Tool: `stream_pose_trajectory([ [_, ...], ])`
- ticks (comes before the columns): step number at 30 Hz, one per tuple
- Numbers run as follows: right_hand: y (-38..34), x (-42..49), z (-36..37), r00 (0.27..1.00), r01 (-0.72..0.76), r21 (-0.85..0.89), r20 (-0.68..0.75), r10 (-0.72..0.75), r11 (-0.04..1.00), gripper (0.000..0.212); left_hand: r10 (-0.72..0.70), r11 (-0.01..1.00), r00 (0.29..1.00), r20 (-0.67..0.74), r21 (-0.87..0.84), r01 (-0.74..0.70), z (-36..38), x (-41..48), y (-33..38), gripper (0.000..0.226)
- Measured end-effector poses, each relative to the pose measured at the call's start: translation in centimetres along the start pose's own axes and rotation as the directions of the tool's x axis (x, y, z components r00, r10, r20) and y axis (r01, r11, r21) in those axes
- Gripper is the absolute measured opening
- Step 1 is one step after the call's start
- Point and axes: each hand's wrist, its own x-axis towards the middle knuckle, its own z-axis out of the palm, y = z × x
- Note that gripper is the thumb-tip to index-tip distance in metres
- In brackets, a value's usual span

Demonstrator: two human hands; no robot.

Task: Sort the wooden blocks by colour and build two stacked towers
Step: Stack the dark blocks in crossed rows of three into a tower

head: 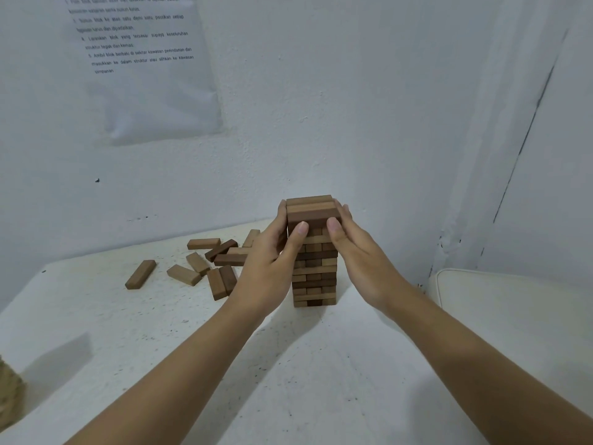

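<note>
A tower of mixed light and dark brown wooden blocks (314,271) stands on the white table (321,364) near the back wall. My left hand (272,252) presses against the left side of the tower's top layers, with its thumb on the front face. My right hand (356,248) presses the right side of the same layers, its thumb also on the front. The fingers of both hands lie fairly straight along the tower's sides. Several loose light and dark blocks (218,261) lie scattered to the left of the tower, one apart (140,274).
A sandy-coloured stack (9,393) shows partly at the bottom left edge. A white cushion-like object (513,300) sits to the right of the table. A printed sheet (144,59) hangs on the wall, which rises right behind the tower.
</note>
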Motion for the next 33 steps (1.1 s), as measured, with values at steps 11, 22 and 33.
stream_pose_trajectory([
  [11, 1.4, 1.0, 0.0, 0.997, 0.082, -0.023, 0.006, -0.082, 0.996, 0.07, 0.031, 0.999, 0.999, -0.011, 0.011, -0.031, -0.5, 0.3, -1.1, 0.042],
  [22, 1.6, 1.0, 0.2, 0.998, 0.063, -0.074, -0.002, -0.064, 0.995, 0.077, 0.021, 0.999, 1.0, -0.015, 0.049, -0.021, -0.6, 0.1, -1.4, 0.044],
  [33, 0.5, -2.2, -0.1, 0.956, 0.112, -0.216, -0.244, -0.164, 0.97, 0.056, -0.062, 0.991, 0.994, -0.091, 0.11, 0.072, -2.5, -2.1, -2.0, 0.058],
])
